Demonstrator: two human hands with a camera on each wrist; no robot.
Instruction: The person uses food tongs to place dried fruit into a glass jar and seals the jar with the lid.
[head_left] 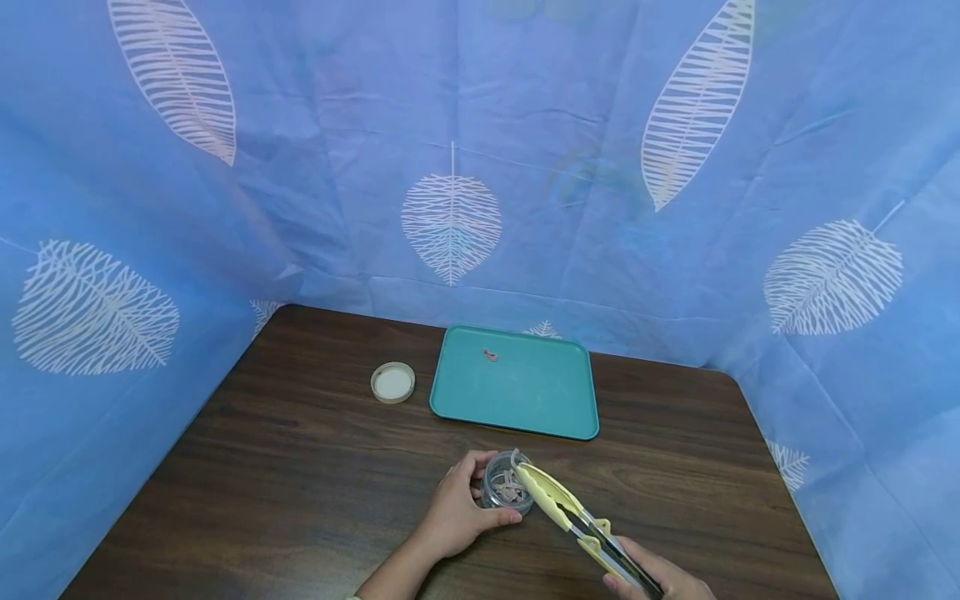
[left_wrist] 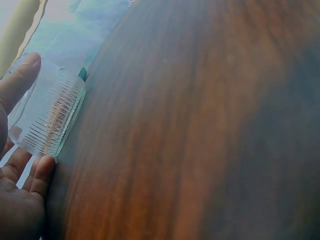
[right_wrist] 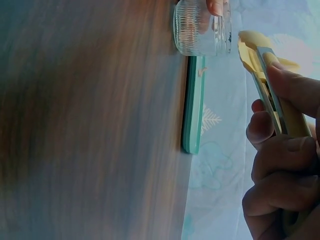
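Observation:
My left hand [head_left: 457, 512] grips a clear ribbed jar [left_wrist: 50, 110] from its left side, thumb in front and fingers behind. The jar is open at the top, and pale, thin strips [head_left: 510, 487] lie inside it. In my right hand [head_left: 663, 575] is a pair of tongs [head_left: 551, 500] with pale yellow scalloped heads and metal arms. Its heads are close together and reach over the jar's right rim. A pale strip [head_left: 515, 457] stands up at the tongs' tips. The right wrist view shows my thumb and fingers [right_wrist: 280, 160] wrapped round the tongs' arms.
A teal tray [head_left: 525, 392] lies beyond the jar at the back of the dark wooden table [head_left: 300, 467]. On the tray rests a small pinkish strip [head_left: 491, 355]. Left of it is a round lid [head_left: 393, 383]. Blue leaf-patterned cloth [head_left: 450, 100] hangs around the table.

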